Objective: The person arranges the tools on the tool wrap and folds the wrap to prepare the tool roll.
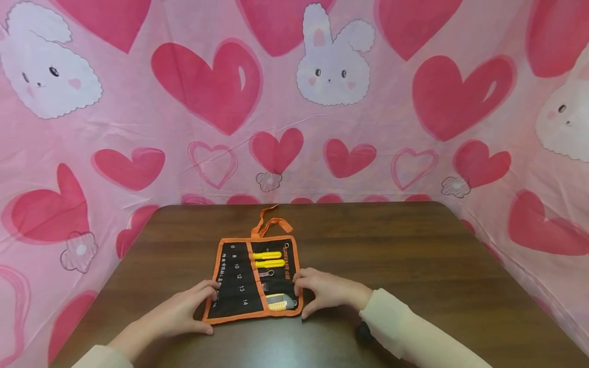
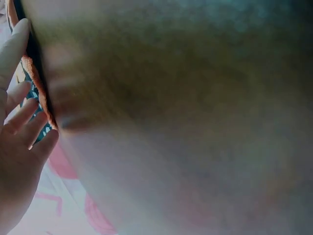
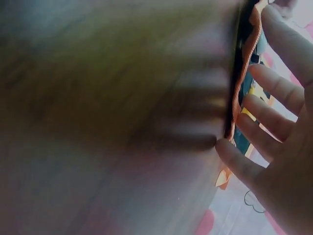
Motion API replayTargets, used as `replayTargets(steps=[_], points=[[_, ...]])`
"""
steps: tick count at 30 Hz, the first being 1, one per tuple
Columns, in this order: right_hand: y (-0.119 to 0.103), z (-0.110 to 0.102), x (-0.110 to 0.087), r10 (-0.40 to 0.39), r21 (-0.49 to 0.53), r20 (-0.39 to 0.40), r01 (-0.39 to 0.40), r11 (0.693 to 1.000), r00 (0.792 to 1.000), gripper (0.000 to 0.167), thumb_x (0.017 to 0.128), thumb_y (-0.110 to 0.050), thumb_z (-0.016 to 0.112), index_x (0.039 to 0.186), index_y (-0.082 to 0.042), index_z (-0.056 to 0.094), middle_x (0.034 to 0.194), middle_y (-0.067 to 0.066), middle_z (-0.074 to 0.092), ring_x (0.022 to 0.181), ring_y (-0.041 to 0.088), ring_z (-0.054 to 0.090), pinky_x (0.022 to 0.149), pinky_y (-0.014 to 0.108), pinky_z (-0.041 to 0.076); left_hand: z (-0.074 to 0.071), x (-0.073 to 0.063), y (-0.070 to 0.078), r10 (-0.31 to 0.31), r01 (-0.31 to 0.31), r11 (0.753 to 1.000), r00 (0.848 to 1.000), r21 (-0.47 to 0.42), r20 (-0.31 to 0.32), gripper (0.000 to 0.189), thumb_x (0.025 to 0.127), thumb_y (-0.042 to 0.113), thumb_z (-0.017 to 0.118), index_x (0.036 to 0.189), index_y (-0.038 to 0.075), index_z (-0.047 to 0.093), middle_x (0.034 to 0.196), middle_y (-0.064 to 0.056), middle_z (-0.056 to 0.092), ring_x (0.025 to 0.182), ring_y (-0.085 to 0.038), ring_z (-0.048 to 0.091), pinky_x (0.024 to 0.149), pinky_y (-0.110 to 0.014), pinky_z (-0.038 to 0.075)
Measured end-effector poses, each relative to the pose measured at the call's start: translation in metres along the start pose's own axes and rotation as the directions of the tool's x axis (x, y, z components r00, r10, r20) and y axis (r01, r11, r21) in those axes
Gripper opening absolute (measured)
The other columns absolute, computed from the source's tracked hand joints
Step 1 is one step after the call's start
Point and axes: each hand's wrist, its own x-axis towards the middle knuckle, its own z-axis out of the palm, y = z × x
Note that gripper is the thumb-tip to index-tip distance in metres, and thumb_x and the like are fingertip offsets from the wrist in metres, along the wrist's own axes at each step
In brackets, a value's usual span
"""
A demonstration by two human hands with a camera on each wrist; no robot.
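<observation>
A black fabric tool roll (image 1: pixel 230 307) with orange trim lies unfolded on the table, white numbers printed down its left half. Its right-hand pockets hold two yellow handles (image 1: pixel 268 255), a small ring-ended wrench (image 1: pixel 270 273) and a yellow-and-grey utility knife (image 1: pixel 278 302). My left hand (image 1: pixel 186 309) rests at the roll's left edge, fingertips on the fabric and thumb by the near corner. At the right edge lies my right hand (image 1: pixel 327 289), its fingertips touching the trim. Both wrist views show extended, spread fingers along the orange border (image 3: pixel 247 61).
Orange tie straps (image 1: pixel 271 225) trail from the roll's far edge towards the back of the brown wooden table (image 1: pixel 391 255). A pink curtain (image 1: pixel 285 117) with hearts and rabbits surrounds the table. A small dark object (image 1: pixel 363 332) shows beneath the right sleeve.
</observation>
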Motion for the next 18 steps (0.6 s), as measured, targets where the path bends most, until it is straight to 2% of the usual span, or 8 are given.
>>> replayTargets(steps=[5, 10, 14, 18], points=[[-0.0015, 0.0045, 0.0008, -0.014, -0.092, -0.031, 0.011, 0.996, 0.999, 0.03, 0.071, -0.035, 0.079, 0.087, -0.021, 0.057, 0.109, -0.009, 0.048, 0.096, 0.008, 0.045, 0.082, 0.023, 0.043, 0.0008, -0.0014, 0.0004, 0.005, -0.005, 1.0, 1.0, 0.018, 0.002, 0.049, 0.067, 0.06, 0.07, 0.098, 0.026, 0.053, 0.127, 0.002, 0.043, 0.097, -0.016, 0.054, 0.08, -0.041, 0.049], [-0.003, 0.0065, 0.0019, -0.045, -0.171, -0.061, 0.034, 0.985, 0.997, 0.026, 0.074, -0.029, 0.078, 0.086, -0.021, 0.056, 0.104, -0.008, 0.049, 0.09, 0.007, 0.047, 0.077, 0.022, 0.044, 0.0024, -0.0025, 0.0015, 0.03, -0.029, 0.999, 0.999, 0.037, -0.023, 0.034, 0.073, 0.042, 0.074, 0.093, 0.026, 0.053, 0.126, 0.0, 0.044, 0.091, -0.012, 0.054, 0.074, -0.032, 0.049], [-0.0033, 0.0064, 0.001, -0.068, -0.164, -0.081, 0.054, 0.985, 0.994, 0.016, 0.081, -0.022, 0.072, 0.086, -0.021, 0.057, 0.1, -0.009, 0.051, 0.083, 0.005, 0.048, 0.07, 0.02, 0.043, 0.0025, -0.0029, 0.0023, 0.074, -0.071, 0.997, 0.995, 0.04, -0.062, 0.028, 0.073, 0.019, 0.072, 0.091, 0.025, 0.051, 0.125, -0.003, 0.047, 0.088, -0.011, 0.054, 0.065, -0.026, 0.045], [-0.0018, 0.0071, -0.0003, -0.084, -0.125, -0.101, 0.071, 0.99, 0.991, 0.01, 0.085, -0.018, 0.068, 0.085, -0.021, 0.058, 0.095, -0.011, 0.05, 0.076, 0.005, 0.049, 0.065, 0.017, 0.041, 0.0019, -0.0043, 0.0022, 0.123, -0.119, 0.992, 0.988, 0.044, -0.095, 0.029, 0.072, 0.007, 0.066, 0.09, 0.023, 0.051, 0.123, -0.007, 0.052, 0.097, -0.019, 0.057, 0.07, -0.03, 0.048]])
